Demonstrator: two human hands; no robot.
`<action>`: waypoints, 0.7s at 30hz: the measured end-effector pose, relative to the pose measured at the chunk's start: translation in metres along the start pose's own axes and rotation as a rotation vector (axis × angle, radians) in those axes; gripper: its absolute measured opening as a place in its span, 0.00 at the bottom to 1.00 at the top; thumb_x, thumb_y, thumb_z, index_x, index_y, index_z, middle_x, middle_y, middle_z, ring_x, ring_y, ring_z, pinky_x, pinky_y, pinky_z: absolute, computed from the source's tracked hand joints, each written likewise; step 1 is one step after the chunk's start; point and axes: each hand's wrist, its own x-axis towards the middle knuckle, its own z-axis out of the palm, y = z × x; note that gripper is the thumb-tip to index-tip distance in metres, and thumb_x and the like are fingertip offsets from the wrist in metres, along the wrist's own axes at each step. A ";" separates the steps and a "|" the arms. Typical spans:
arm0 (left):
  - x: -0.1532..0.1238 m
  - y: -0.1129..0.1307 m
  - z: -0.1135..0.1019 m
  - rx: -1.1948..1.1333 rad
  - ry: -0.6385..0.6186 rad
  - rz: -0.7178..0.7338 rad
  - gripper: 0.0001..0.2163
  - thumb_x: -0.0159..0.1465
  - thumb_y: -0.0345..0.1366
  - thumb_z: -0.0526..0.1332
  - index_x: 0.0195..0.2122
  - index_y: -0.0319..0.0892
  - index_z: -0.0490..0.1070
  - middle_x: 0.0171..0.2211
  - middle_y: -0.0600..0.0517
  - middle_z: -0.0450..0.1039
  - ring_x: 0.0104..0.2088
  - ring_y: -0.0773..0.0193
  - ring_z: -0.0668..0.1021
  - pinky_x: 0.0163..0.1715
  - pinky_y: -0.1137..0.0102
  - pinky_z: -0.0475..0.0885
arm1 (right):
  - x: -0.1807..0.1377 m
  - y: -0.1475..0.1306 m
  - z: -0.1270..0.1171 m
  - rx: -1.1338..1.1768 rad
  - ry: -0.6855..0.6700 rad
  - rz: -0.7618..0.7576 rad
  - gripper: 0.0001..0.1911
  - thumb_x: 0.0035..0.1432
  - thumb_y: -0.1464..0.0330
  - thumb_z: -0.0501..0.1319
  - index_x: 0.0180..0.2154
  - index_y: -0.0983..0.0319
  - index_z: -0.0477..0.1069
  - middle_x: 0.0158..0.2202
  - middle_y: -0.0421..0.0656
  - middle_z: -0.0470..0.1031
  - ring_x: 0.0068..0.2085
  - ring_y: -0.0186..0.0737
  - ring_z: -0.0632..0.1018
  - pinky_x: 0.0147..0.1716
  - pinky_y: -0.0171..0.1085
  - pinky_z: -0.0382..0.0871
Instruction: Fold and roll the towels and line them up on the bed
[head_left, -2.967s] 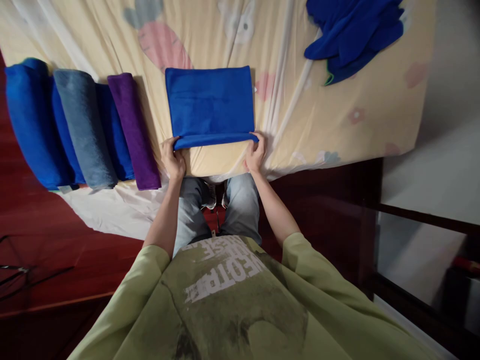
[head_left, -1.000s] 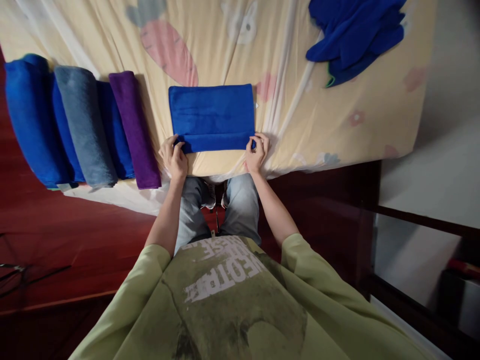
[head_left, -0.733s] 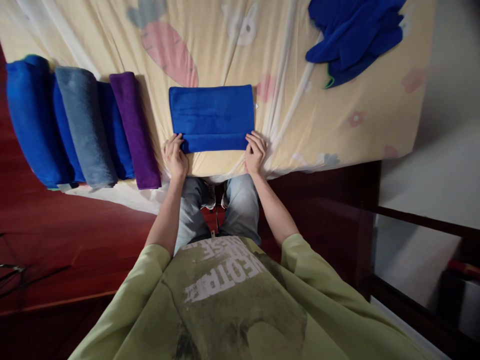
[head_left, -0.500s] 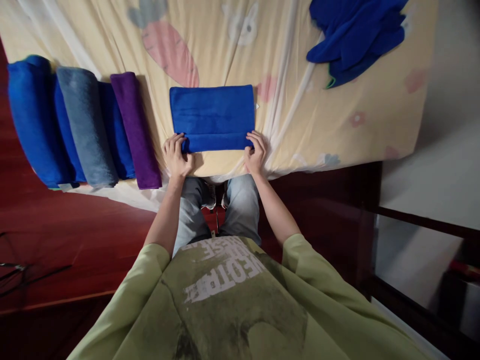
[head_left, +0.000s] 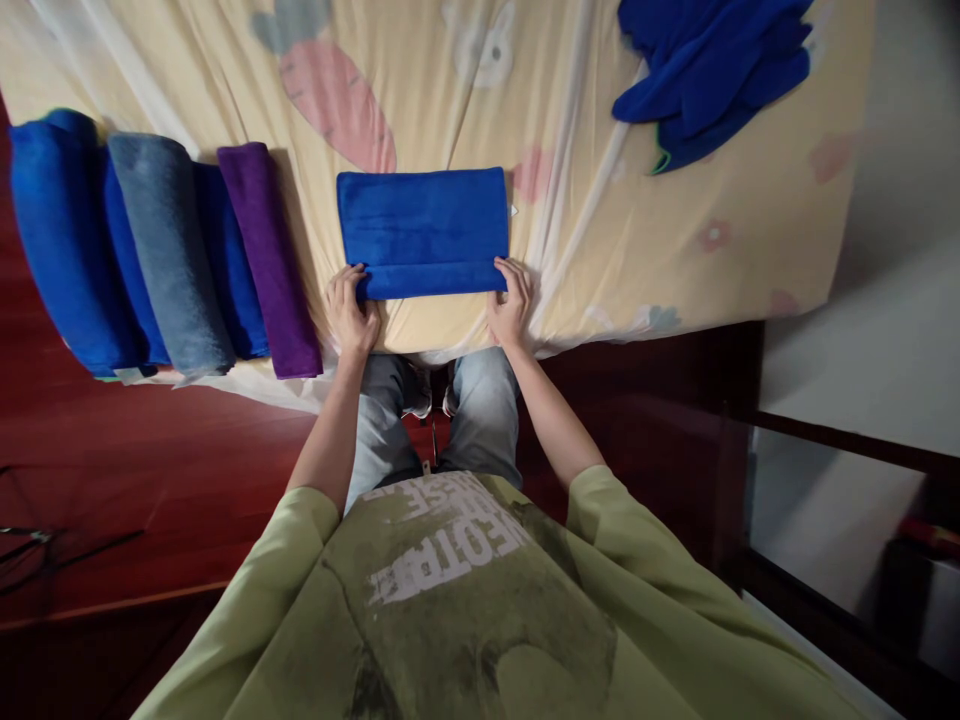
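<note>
My left hand [head_left: 351,312] sits at the near left corner of the folded blue towel [head_left: 424,232], fingers curled over the rolled near edge and pinching it. My right hand [head_left: 510,305] does the same at the near right corner, fingertips on top of the roll, thumb side hidden so I can't see how deep the grip goes. The towel lies flat on the bed [head_left: 600,260] close to its near edge, straight ahead of me, with a narrow roll started along the side facing me and the rest spread out away from me.

Left of the towel, near but apart from it: a purple rolled towel [head_left: 268,258], then a dark blue roll [head_left: 229,265] tucked behind it, a grey rolled towel [head_left: 169,260], and a big blue rolled towel [head_left: 60,240] at the far left, all side by side and touching. Far right on the bed, well apart, a loose heap of blue cloth [head_left: 709,70]. Bedsheet is pale yellow with a carrot print [head_left: 337,90]. Red-brown floor [head_left: 135,470] below the bed edge.
</note>
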 end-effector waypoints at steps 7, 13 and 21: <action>-0.006 -0.008 0.002 -0.015 0.081 -0.101 0.17 0.69 0.36 0.54 0.58 0.44 0.68 0.57 0.42 0.72 0.63 0.52 0.71 0.67 0.54 0.64 | -0.003 -0.002 0.000 0.002 0.116 0.058 0.16 0.72 0.63 0.53 0.54 0.60 0.73 0.51 0.49 0.77 0.59 0.45 0.76 0.63 0.55 0.70; -0.010 -0.015 0.008 0.004 0.187 -0.181 0.17 0.74 0.42 0.49 0.60 0.48 0.66 0.55 0.43 0.69 0.60 0.55 0.73 0.63 0.59 0.68 | -0.008 0.005 0.008 0.070 0.210 0.144 0.21 0.73 0.54 0.52 0.55 0.61 0.70 0.49 0.47 0.75 0.56 0.42 0.78 0.60 0.51 0.73; -0.012 -0.008 0.006 -0.037 0.191 -0.208 0.21 0.76 0.47 0.44 0.60 0.42 0.64 0.56 0.39 0.68 0.63 0.51 0.70 0.66 0.53 0.63 | -0.006 0.005 0.010 0.103 0.194 0.199 0.25 0.73 0.51 0.49 0.56 0.62 0.70 0.47 0.47 0.77 0.54 0.41 0.80 0.57 0.45 0.75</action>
